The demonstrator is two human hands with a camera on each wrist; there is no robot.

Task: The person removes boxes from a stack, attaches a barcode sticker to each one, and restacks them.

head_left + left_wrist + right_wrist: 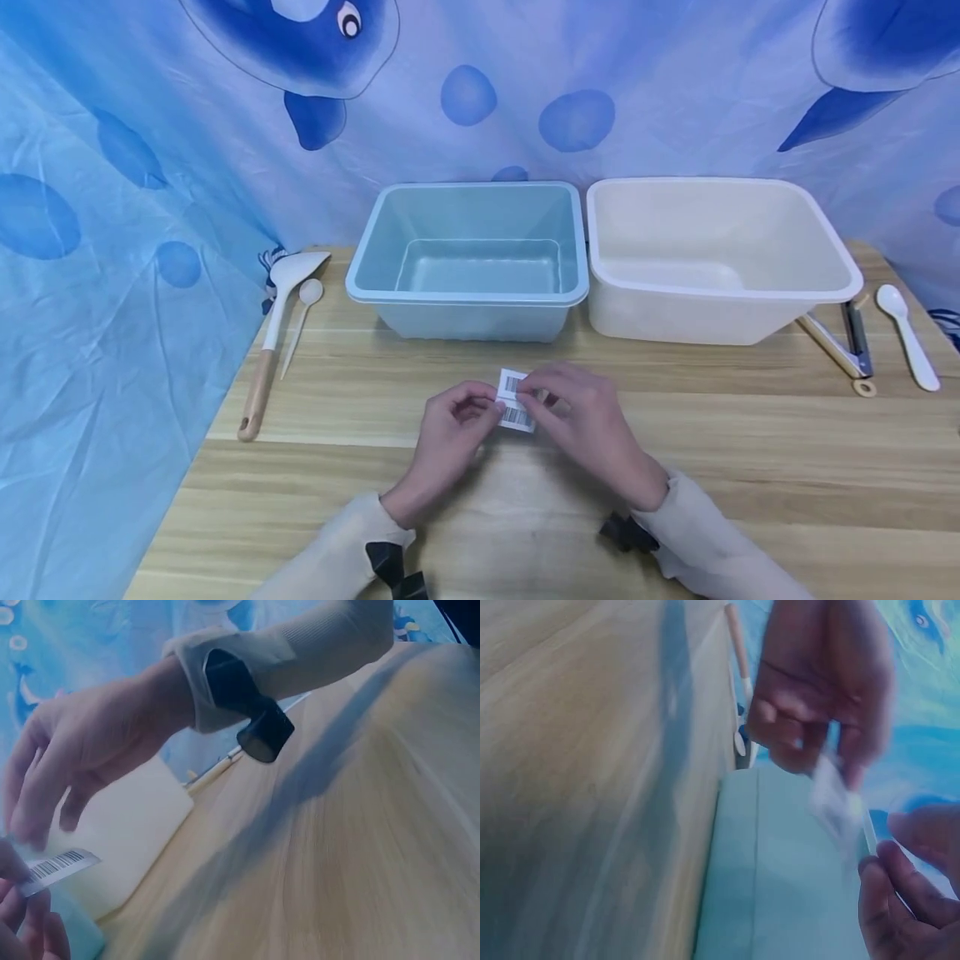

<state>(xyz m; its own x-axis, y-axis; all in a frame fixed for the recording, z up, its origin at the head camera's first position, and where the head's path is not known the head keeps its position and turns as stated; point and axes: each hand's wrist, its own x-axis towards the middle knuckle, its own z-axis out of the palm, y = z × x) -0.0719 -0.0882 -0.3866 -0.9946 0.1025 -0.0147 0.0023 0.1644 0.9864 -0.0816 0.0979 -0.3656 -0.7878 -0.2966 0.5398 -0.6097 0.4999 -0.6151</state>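
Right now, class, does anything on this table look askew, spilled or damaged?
Nothing is spilled or broken. The one oddity: the white tub sits tilted, its right end propped on the metal tongs that poke out beneath it, while the blue tub sits flat. Both hands pinch a barcode label.

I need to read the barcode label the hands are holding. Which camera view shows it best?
The head view: the barcode label faces the camera, pinched between the left hand and right hand, with two barcodes visible. The left wrist view catches only one edge-on strip of it. The right wrist view shows it blurred, no bars legible.
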